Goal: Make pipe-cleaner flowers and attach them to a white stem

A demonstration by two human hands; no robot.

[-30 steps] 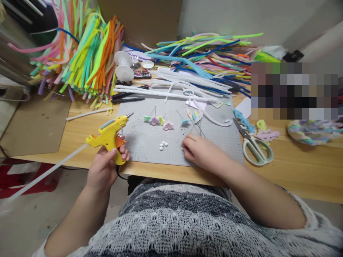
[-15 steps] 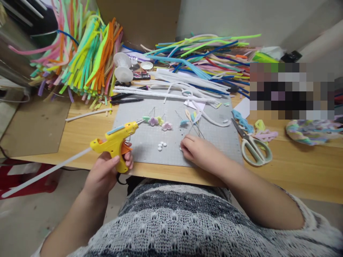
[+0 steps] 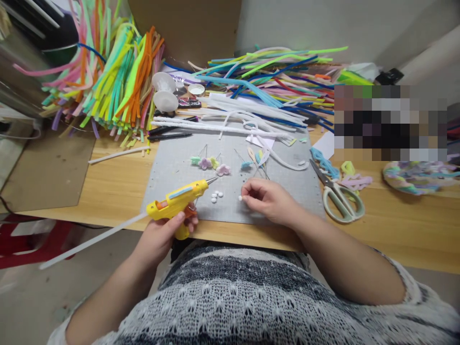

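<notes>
My left hand [image 3: 172, 232] is wrapped round the grip of a yellow hot glue gun [image 3: 179, 196]. A long white glue stick [image 3: 93, 240] juts from its back end, and the nozzle points right over the grey cutting mat [image 3: 165, 182]. Between thumb and forefinger, my right hand [image 3: 264, 199] pinches a small white bead [image 3: 240, 198]. Several more white beads [image 3: 216, 195] lie on the mat between the nozzle and that hand. Behind them sit small pastel flowers [image 3: 205, 163] with wire stems. Near my right hand is a blue flower [image 3: 246, 165] with petal pieces and wires.
Green-handled scissors [image 3: 343, 203] lie at the mat's right edge, beside coiled pipe cleaners [image 3: 325, 163]. White pipe cleaners [image 3: 223, 125] and black pens [image 3: 170, 136] cross the mat's back edge. Bundles of coloured pipe cleaners [image 3: 115, 81] stand at the back left. Clear spools [image 3: 165, 91] stand nearby.
The glue gun in my left hand has moved right and down, its nozzle now closer to the beads. My right hand has turned slightly, and the white bead shows at its fingertips.
</notes>
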